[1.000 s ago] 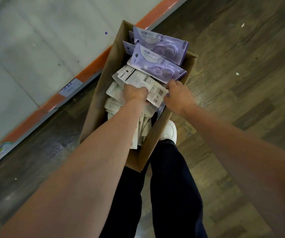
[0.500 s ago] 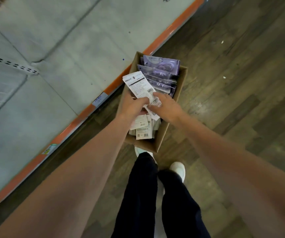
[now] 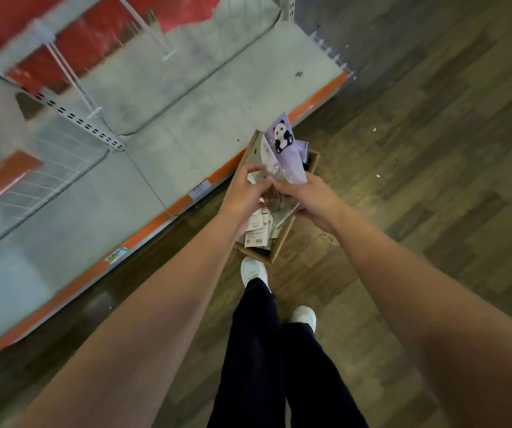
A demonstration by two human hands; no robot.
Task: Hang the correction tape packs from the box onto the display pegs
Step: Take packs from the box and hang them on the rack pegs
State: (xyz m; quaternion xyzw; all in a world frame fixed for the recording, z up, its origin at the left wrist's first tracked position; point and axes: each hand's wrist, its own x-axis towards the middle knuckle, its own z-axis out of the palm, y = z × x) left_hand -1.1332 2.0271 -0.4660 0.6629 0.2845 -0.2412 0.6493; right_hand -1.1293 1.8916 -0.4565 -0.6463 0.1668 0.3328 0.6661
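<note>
Mid-frame, left hand (image 3: 242, 193) and right hand (image 3: 313, 197) both grip a bunch of correction tape packs (image 3: 282, 156), fingers curled round its lower end; the purple panda card fans up beyond the fingers. Directly beneath: cardboard box (image 3: 274, 253), more packs inside. Upper left: bare display pegs (image 3: 72, 84).

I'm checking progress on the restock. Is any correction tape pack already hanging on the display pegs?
No: the white pegs stick out bare, while both hands, left hand and right hand, hold packs above the box.
</note>
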